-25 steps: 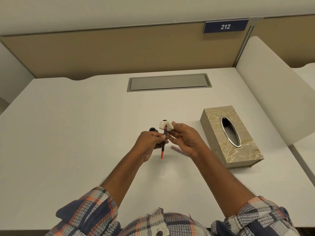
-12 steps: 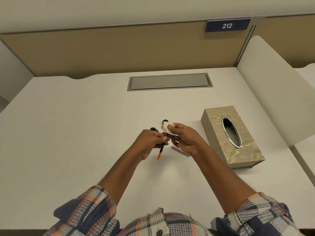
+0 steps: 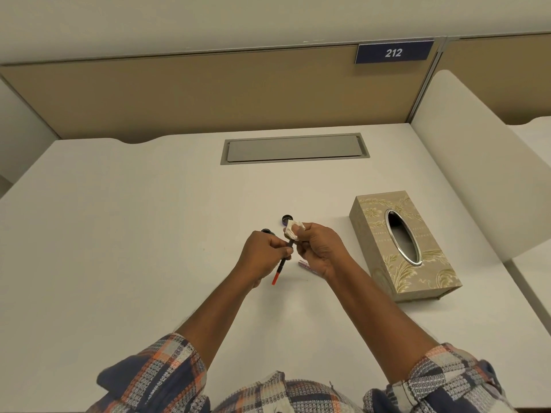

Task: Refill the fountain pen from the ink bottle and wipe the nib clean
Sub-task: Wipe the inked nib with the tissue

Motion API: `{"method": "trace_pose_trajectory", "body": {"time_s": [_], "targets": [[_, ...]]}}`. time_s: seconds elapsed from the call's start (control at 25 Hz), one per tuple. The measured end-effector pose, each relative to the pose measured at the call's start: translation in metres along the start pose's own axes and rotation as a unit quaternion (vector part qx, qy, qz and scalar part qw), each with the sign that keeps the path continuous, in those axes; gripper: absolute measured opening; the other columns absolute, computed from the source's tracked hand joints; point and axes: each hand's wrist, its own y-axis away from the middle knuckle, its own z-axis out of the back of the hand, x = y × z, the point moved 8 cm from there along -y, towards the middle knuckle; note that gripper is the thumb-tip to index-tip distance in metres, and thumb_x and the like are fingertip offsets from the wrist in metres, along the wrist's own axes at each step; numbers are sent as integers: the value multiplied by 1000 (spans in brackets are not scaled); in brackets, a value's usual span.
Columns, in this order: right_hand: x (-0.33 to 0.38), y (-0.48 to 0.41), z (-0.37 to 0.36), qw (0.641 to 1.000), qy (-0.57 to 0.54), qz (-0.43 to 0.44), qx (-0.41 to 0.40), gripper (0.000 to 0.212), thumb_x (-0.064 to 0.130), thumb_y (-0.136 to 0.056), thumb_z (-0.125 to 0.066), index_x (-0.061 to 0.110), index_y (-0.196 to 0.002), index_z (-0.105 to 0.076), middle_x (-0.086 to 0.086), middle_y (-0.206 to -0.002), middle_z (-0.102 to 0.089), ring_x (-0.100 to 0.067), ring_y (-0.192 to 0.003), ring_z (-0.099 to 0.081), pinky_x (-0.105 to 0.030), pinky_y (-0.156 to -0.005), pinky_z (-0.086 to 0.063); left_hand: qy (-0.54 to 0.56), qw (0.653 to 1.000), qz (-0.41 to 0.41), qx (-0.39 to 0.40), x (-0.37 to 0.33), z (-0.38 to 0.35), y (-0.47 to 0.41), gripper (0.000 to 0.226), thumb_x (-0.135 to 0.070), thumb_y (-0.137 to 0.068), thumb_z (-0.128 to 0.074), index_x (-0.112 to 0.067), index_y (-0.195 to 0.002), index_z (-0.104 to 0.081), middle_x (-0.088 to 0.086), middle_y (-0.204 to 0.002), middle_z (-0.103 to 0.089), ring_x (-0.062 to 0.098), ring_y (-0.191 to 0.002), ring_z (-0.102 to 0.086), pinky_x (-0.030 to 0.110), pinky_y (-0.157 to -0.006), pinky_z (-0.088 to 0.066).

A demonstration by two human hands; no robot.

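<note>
1. Evidently mid-wipe: pinching the fountain pen (image 3: 281, 261) around its dark middle with the left hand (image 3: 262, 254), fingers curled, red tail end pointing back towards the body. Held to the left of the tissue box (image 3: 402, 248), apparently raised off the desk (image 3: 119, 234).
2. Gripping a tissue wad (image 3: 293, 229) in the right hand (image 3: 320, 248), thumb and fingers folded round the paper at the pen's upper end. No sight of the nib, buried in the wad.
3. Judged by looks: light, stiff, slim and smooth, so apt to twist or slip in a loose pinch. Best taken on the barrel, never by the nib, which is likely thin and easily bent. Squeeze gently through the paper and draw along the nib, not across.
4. Soft and absorbent as to the wad; likely to tear once wet. Too small to tell any ink stain.
5. Left of the tissue box, just beyond the hands: a farther dark round thing (image 3: 287, 218) and a nearer dark round thing (image 3: 267, 231), half hidden behind the left knuckles. Probably ink bottle and lid; cannot tell which, nor the ink level. Easy to tip if open.
6. Tissue box itself: dark oval opening, no sheet poking out, contents unseen.
7. Between hands and tissue box, lying flat: a slim striped piece (image 3: 304, 263), possibly the pen's cap, uncertain.
</note>
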Motion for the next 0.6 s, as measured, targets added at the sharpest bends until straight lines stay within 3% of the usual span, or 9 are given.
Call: {"method": "trace_pose_trajectory", "body": {"time_s": [0.08, 0.2, 0.36, 0.52, 0.6], "targets": [[1, 2, -3, 1000, 5, 10, -2, 15, -2, -91, -57, 5, -80, -62, -8, -81, -67, -9, -62, -61, -14, -49, -46, -3, 1000, -4, -13, 0, 1, -1, 10, -7, -80, -68, -1, -84, -75, 14, -83, -71, 18, -74, -64, 17, -63, -46], [1, 3, -7, 1000, 16, 17, 0, 11, 1, -92, -58, 5, -83, -63, -7, -82, -67, -10, -66, -60, -16, -54, -45, -19, 999, -18, -33, 0, 5, -3, 9, -10, -79, -69, -3, -80, -75, 17, -85, -71, 31, -84, -66, 38, -77, -51], [-1, 1, -6, 1000, 12, 6, 5, 8, 1, -91, -60, 5, -85, -64, -7, -84, -68, -9, -66, -61, -16, -54, -45, -32, 998, -31, -32, -1, 6, -2, 9, -9, -79, -68, -2, -77, -74, 20, -86, -69, 28, -74, -62, 31, -67, -46], [-5, 2, -5, 999, -10, -21, 36, 10, 0, -91, -59, 7, -85, -64, -8, -86, -69, -14, -71, -62, -22, -60, -46, 54, 997, 12, 63, 6, 1, -4, 8, -4, -82, -65, -2, -81, -73, 17, -81, -69, 28, -82, -66, 38, -83, -51], [-5, 4, -5, 997, -36, -42, 62, 10, 0, -91, -58, 6, -84, -63, -9, -85, -69, -17, -74, -61, -27, -65, -46, 123, 984, 36, 122, 7, -4, -2, 12, 2, -84, -60, -2, -82, -72, 12, -75, -68, 22, -76, -66, 34, -81, -54]]}}
